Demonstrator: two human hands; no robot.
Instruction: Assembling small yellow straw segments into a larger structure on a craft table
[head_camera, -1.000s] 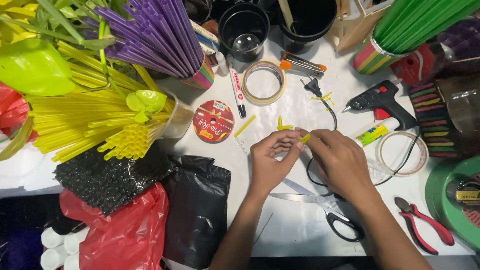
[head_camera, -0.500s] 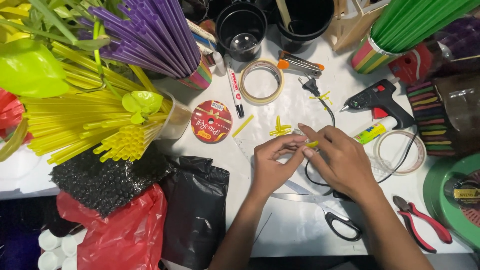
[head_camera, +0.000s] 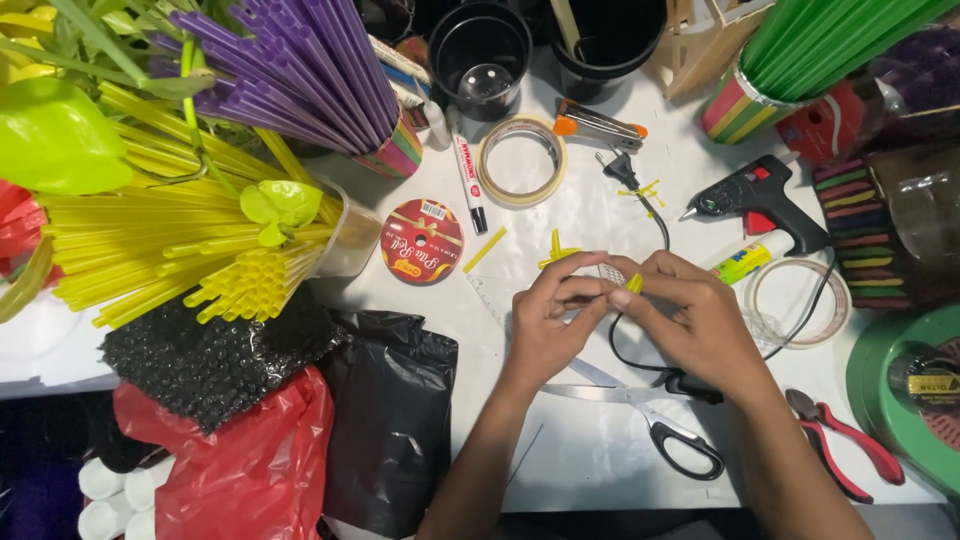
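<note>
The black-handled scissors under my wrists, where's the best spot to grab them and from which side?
Probably by the black handle loops, coming from the near edge of the table, right of your right hand. The scissors lie flat with the loops toward you and in the open, while the silver blades point left, partly under your hands, near the left hand.

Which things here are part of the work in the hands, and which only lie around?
In the work:
- left hand
- right hand
- small yellow straw piece, pinched between both hands

Lying about:
- scissors
- black glue gun
- tape roll
- red-handled pliers
- purple straws
- marker
</note>
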